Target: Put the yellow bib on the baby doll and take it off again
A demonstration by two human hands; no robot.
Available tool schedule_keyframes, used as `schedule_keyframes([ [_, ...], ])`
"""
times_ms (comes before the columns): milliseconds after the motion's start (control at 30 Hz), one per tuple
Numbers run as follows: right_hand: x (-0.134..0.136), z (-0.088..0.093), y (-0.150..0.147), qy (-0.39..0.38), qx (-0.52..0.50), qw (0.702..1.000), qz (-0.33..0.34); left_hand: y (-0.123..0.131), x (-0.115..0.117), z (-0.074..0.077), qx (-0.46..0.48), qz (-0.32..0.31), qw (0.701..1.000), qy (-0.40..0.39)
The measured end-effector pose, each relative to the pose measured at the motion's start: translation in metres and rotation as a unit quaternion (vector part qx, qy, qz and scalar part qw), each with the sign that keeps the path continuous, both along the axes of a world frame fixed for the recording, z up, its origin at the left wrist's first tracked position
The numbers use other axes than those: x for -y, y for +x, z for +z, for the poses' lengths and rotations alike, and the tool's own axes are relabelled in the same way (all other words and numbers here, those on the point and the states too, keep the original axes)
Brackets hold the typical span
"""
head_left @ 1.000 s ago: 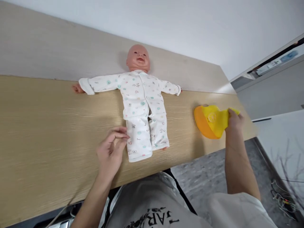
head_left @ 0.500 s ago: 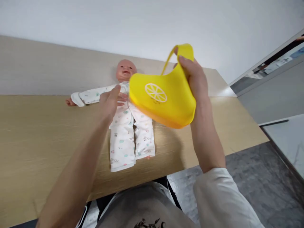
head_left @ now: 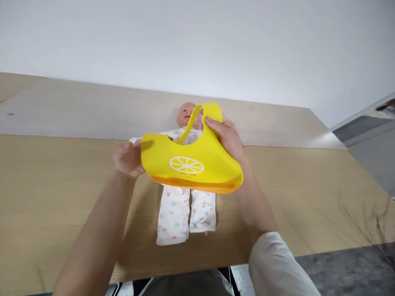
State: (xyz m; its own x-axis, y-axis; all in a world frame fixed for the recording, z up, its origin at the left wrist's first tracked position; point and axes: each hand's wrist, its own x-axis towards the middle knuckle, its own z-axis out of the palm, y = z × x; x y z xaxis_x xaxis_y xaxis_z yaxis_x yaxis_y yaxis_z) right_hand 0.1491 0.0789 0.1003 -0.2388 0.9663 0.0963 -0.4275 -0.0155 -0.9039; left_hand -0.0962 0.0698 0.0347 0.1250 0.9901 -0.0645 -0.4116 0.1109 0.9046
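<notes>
A yellow silicone bib [head_left: 191, 162] with a white lemon print and an orange catch pocket hangs in the air above a baby doll [head_left: 185, 205]. My right hand [head_left: 226, 137] grips the bib's right neck strap. My left hand [head_left: 128, 158] is closed on the bib's left edge. The doll lies on its back on the wooden table [head_left: 308, 193], dressed in a white patterned suit. Its head [head_left: 185, 115] shows through the bib's neck loop, and its chest and arms are mostly hidden behind the bib.
A pale wooden backboard [head_left: 77, 111] rises behind the table, under a white wall. The table's front edge runs just above my lap. Grey floor [head_left: 345, 267] shows at the lower right, with grey cabinets at the far right.
My right hand lifted the bib from the table's right side and carried it over the doll. My left hand rose from beside the doll's legs and took the bib's left edge.
</notes>
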Motion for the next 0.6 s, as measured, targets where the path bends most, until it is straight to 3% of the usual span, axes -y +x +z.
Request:
schedule_keyframes([
  [133, -0.005, 0.002, 0.005, 0.044, 0.003, 0.997, -0.059, 0.021, -0.011, 0.034, -0.014, -0.040, 0.999, -0.014],
  [233, -0.022, 0.002, 0.008, 0.061, 0.022, 0.990, -0.124, 0.034, -0.029, 0.048, -0.047, 0.000, 0.999, 0.009],
  [333, -0.057, -0.010, 0.011, 0.045, 0.078, 0.982, -0.164, 0.042, -0.054, 0.041, -0.101, 0.047, 0.993, -0.027],
  [467, -0.104, -0.046, 0.011, -0.017, 0.162, 0.969, -0.188, 0.044, -0.082, 0.018, -0.166, 0.070, 0.978, -0.108],
  [600, -0.122, -0.073, 0.010, -0.062, 0.231, 0.949, -0.206, 0.039, -0.092, 0.003, -0.190, 0.097, 0.966, -0.143],
])
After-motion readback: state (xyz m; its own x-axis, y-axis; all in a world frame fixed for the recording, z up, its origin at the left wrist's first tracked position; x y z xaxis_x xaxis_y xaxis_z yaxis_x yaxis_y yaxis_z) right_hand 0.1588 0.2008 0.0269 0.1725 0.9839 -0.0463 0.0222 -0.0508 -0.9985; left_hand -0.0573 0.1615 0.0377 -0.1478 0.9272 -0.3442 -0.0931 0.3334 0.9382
